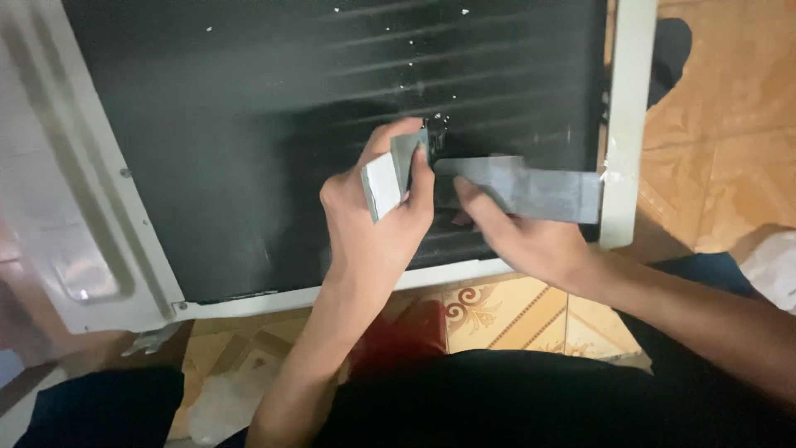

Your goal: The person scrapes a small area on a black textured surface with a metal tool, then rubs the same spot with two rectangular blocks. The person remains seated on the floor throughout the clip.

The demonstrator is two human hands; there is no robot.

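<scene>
A large black finned panel in a white metal frame lies in front of me. My left hand grips a roll of grey tape held edge-on over the panel. A strip of grey tape runs from the roll to the right edge of the frame. My right hand presses its fingers on the lower edge of that strip, near the roll.
A white metal side plate of the unit lies at the left. Patterned orange floor tiles show at right and below the frame. A red object sits between my knees. A white cloth is at the right edge.
</scene>
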